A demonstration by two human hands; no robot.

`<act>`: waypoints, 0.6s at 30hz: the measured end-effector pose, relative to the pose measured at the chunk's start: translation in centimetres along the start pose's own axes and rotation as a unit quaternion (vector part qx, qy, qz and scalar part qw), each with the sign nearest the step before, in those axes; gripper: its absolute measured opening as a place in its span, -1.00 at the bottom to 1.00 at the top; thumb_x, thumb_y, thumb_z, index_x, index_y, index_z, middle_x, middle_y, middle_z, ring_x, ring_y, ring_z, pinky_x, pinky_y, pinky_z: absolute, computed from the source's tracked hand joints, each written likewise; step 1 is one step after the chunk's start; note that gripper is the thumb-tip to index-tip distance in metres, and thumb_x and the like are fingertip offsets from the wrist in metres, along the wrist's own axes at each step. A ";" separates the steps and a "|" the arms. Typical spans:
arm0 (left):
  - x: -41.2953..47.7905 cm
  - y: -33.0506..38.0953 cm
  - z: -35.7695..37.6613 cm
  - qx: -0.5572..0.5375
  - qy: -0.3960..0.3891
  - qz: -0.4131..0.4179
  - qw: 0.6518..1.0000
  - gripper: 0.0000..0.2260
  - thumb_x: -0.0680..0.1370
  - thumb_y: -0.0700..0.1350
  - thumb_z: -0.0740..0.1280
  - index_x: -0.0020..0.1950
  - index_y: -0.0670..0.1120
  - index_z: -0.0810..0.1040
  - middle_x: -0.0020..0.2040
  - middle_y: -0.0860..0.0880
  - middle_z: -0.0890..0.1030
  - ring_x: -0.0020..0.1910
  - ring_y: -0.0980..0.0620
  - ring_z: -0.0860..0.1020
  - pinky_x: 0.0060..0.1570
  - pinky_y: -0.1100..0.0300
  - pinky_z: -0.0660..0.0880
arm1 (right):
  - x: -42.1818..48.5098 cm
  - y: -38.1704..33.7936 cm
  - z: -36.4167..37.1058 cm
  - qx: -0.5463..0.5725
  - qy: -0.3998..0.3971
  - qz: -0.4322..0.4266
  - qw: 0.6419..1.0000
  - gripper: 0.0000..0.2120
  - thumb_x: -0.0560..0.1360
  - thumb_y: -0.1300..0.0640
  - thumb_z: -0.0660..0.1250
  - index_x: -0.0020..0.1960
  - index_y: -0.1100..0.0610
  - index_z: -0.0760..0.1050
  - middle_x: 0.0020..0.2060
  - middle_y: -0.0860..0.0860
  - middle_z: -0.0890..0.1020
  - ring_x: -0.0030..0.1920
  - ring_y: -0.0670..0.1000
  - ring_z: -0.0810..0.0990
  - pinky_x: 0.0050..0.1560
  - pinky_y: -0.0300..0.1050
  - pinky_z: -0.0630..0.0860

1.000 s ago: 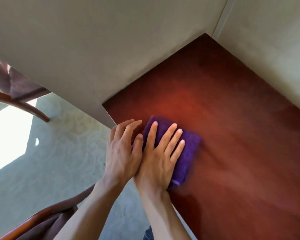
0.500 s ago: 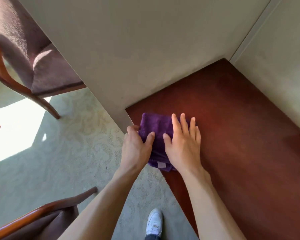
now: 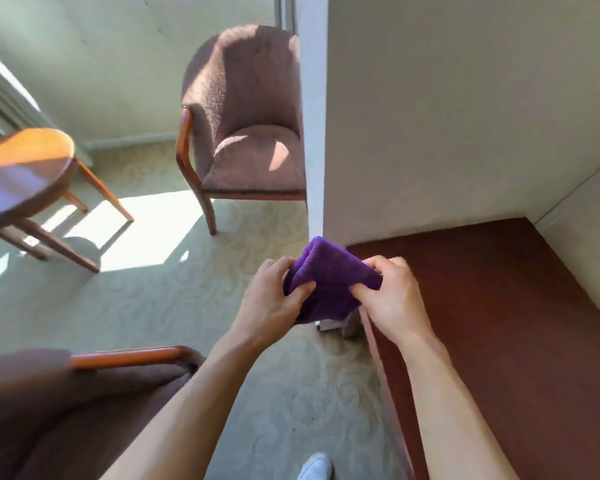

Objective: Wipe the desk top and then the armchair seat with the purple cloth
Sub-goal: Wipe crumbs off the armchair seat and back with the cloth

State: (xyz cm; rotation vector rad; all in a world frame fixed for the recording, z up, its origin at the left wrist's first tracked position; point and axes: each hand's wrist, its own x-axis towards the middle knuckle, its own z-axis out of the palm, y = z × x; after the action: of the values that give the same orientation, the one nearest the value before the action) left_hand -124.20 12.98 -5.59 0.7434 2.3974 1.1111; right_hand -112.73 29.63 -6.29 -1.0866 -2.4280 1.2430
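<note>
The purple cloth [image 3: 329, 282] is bunched and lifted off the desk, held in the air just past the desk's left front corner. My left hand [image 3: 271, 299] pinches its left side and my right hand [image 3: 392, 299] pinches its right side. The dark red-brown desk top [image 3: 499, 323] fills the lower right, set in a wall corner. An armchair with a mauve seat [image 3: 257, 164] and wooden arms stands across the carpet, upper middle, partly hidden by the wall edge.
A white wall edge [image 3: 312, 133] juts out between desk and far armchair. A round wooden table [image 3: 21, 171] stands at the left. A second armchair [image 3: 84, 393] is close at the lower left. Pale patterned carpet [image 3: 174, 296] lies between them. My white shoe [image 3: 314, 467] shows below.
The cloth lay flat on the desk under both palms; now both hands grip it and have lifted it off the desk's corner. The view has swung left and up toward the far armchair.
</note>
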 end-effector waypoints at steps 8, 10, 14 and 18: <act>-13.9 -7.0 -18.4 -0.017 0.195 -0.114 0.974 -0.81 0.57 -0.01 0.40 0.18 0.12 0.57 -0.04 0.12 0.70 -0.01 0.08 0.64 0.07 0.00 0.56 | -8.5 -18.7 14.0 0.051 -0.133 -0.099 0.985 -0.86 0.44 0.09 0.37 -0.02 0.01 0.63 -0.02 0.02 0.51 0.04 0.11 0.58 0.19 0.13 0.53; -18.2 -9.6 -22.3 -0.012 0.253 -0.143 0.957 -0.78 0.55 0.04 0.39 0.19 0.17 0.56 -0.03 0.13 0.71 0.01 0.08 0.65 0.08 0.00 0.57 | -11.5 -22.9 18.2 0.039 -0.159 -0.135 0.977 -0.80 0.44 0.10 0.38 0.05 0.03 0.66 0.02 0.05 0.50 0.11 0.14 0.54 0.26 0.11 0.49; -26.7 -15.2 -28.1 -0.010 0.359 -0.169 0.918 -0.72 0.56 0.05 0.35 0.25 0.27 0.52 0.04 0.20 0.68 0.05 0.20 0.64 0.10 0.03 0.58 | -19.2 -29.8 27.4 0.021 -0.178 -0.149 0.973 -0.74 0.46 0.10 0.38 0.09 -0.17 0.65 0.05 0.01 0.35 0.17 0.17 0.41 0.36 0.06 0.36; -33.2 -22.1 -31.3 0.032 0.407 -0.204 0.890 -0.65 0.57 0.09 0.29 0.34 0.35 0.46 0.11 0.22 0.61 0.11 0.20 0.60 0.11 0.10 0.56 | -27.2 -32.6 37.2 0.164 -0.271 -0.048 0.947 -0.63 0.45 0.31 0.24 0.01 -0.13 0.62 0.04 0.08 0.52 0.06 0.19 0.59 0.24 0.04 0.53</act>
State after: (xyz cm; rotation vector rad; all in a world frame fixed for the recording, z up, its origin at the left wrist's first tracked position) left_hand -122.00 -37.33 0.30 -0.3147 3.0547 1.3204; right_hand -128.23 -24.35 -0.60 -0.5772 -2.4451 2.0327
